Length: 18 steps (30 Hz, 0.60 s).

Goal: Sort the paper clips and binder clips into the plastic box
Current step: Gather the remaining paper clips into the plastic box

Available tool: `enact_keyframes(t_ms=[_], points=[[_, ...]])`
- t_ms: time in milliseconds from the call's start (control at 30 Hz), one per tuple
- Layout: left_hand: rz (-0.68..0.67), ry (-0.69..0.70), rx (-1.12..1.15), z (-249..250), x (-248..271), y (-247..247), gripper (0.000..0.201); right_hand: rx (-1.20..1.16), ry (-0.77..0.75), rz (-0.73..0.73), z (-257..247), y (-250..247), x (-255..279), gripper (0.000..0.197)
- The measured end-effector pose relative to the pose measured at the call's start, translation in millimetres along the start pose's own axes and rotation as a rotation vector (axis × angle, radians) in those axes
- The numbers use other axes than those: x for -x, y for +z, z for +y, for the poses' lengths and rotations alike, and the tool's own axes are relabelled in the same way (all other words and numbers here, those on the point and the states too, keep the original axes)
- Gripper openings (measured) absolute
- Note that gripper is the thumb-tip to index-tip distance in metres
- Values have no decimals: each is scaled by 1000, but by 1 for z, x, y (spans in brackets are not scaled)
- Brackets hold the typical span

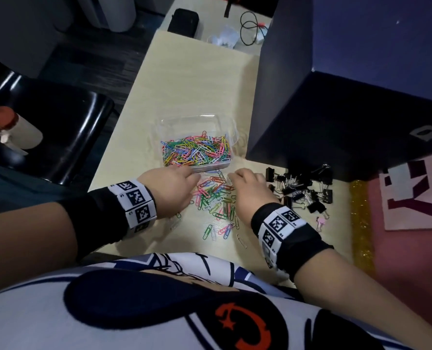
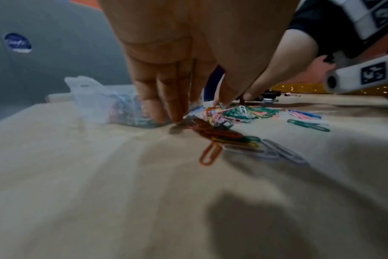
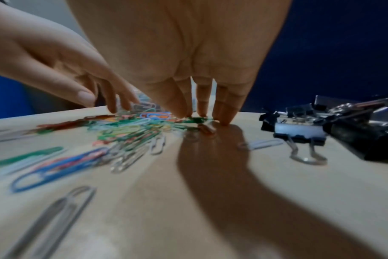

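Note:
A clear plastic box [image 1: 231,133] sits mid-table, its near part filled with coloured paper clips [image 1: 196,150]. Just in front of it lies a loose pile of coloured paper clips [image 1: 213,195], also seen in the wrist views [image 2: 244,112] [image 3: 131,128]. My left hand [image 1: 170,189] [image 2: 173,98] stands at the pile's left side, straight fingers pointing down with their tips on the table beside the box. My right hand [image 1: 247,188] [image 3: 202,105] stands at the pile's right side, straight fingertips pressing on the clips. A heap of black binder clips [image 1: 303,189] [image 3: 299,131] lies right of my right hand.
A dark blue box [image 1: 349,122] stands right behind the binder clips. A small pink binder clip [image 1: 320,222] lies near the table's right edge, beside a pink surface [image 1: 412,248]. Stray paper clips [image 1: 211,231] lie near the front edge. A black chair [image 1: 66,127] stands left.

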<state>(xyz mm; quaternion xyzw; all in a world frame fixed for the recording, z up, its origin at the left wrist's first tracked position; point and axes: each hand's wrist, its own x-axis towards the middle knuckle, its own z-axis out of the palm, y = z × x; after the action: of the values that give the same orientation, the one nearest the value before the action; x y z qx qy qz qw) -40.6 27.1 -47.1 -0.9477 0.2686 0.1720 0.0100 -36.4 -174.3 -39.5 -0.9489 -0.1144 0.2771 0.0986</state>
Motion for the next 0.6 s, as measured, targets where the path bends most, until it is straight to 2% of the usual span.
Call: enact_keyframes(t_ms=[67, 167, 300, 467, 533, 600], points=[[-38, -12, -25, 3, 0, 3, 53, 14, -62, 1, -3, 6, 3, 71], [-27, -14, 12, 7, -3, 4, 58, -3, -102, -13, -5, 10, 6, 58], [-72, -78, 92, 6, -2, -10, 58, -54, 38, 41, 0, -4, 11, 53], [-325, -138, -73, -6, 12, -16, 98, 83, 241, -132, 0, 0, 26, 61], [-362, -181, -65, -3, 15, -10, 100, 49, 250, -118, -5, 10, 29, 65], [-350, -204, -3, 4, 14, -6, 92, -57, 209, -86, -11, 19, 26, 67]])
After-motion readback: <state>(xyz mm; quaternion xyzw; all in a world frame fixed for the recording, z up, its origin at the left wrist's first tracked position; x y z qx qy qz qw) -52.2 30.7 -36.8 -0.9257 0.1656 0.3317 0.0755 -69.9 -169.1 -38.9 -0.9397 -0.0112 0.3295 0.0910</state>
